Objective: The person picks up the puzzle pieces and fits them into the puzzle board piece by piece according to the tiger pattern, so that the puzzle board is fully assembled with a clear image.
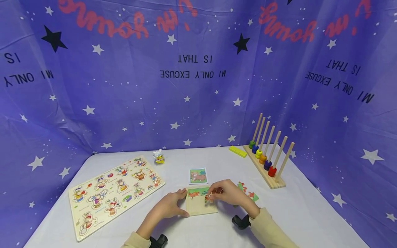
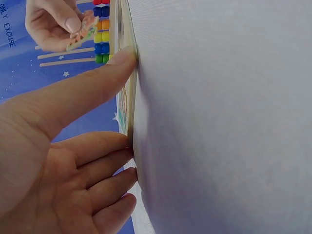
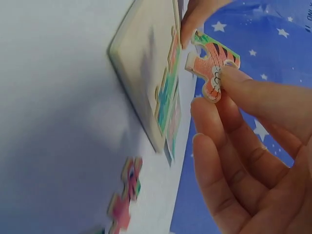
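My right hand (image 1: 228, 193) pinches a jigsaw piece (image 3: 214, 63) with an orange, black-striped animal's face, between thumb and fingers. It is held above the wooden puzzle tray (image 1: 200, 208), apart from it in the right wrist view. Along the tray's far side lie fitted pieces (image 1: 194, 193) in orange and green; its near part is bare wood. My left hand (image 1: 170, 205) touches the tray's left edge, thumb near the close corner and fingertips farther up, palm off the table. Loose pieces (image 1: 252, 195) lie right of the tray, partly behind my right forearm.
Behind the tray lies a picture card (image 1: 198, 176) with a brown animal. A large peg puzzle board (image 1: 114, 193) covers the table's left. A small figurine (image 1: 159, 156) and a yellow block (image 1: 237, 151) stand at the back. At the right is a bead rack (image 1: 266, 168) with tall pegs.
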Motion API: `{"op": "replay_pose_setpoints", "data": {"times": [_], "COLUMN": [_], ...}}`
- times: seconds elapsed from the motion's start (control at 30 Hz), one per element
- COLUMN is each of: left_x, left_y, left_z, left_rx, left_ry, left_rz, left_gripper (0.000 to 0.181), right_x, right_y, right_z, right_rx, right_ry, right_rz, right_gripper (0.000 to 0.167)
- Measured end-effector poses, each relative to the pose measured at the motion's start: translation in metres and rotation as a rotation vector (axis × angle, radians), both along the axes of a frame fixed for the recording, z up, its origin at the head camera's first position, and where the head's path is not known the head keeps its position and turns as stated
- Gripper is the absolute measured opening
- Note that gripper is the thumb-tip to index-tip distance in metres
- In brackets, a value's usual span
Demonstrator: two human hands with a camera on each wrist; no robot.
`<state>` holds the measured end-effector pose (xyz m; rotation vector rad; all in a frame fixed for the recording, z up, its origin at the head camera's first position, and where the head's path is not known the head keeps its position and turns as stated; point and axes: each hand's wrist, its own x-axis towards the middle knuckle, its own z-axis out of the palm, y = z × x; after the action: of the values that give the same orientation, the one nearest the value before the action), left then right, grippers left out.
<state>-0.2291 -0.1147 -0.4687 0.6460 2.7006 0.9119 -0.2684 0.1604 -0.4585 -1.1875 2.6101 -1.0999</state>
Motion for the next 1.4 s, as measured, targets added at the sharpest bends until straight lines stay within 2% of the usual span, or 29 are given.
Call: {"op": "replay_pose_setpoints", "data": {"times": [0.23, 0.67, 0.9, 1.17, 1.4], "left_x": [0.000, 0.000, 0.000, -0.001, 0.000], "left_y": [0.002, -0.002, -0.001, -0.001, -0.002], "left_z": [-0.001, 0.001, 0.000, 0.001, 0.001], "left_rx": [-0.004, 0.001, 0.001, 0.001, 0.017], "left_ry": [0.026, 0.017, 0.020, 0.023, 0.014], "left_rz": [-0.017, -0.008, -0.008, -0.009, -0.018], "left_gripper": [0.085, 0.086, 0.085, 0.085, 0.086], "right_x": [-0.001, -0.003, -0.005, -0.007, -0.010], "right_y": [-0.014, -0.038, -0.048, -0.059, -0.065], "right_z": [-0.005, -0.009, -0.017, -0.015, -0.020], "right_rx": [0.000, 0.005, 0.023, 0.020, 0.040], "right_ry": [-0.035, -0.046, -0.032, -0.038, -0.028], "right_rz": [0.021, 0.034, 0.003, -0.033, -0.090], "right_gripper": [0.006, 0.007, 0.010, 0.007, 0.007]}}
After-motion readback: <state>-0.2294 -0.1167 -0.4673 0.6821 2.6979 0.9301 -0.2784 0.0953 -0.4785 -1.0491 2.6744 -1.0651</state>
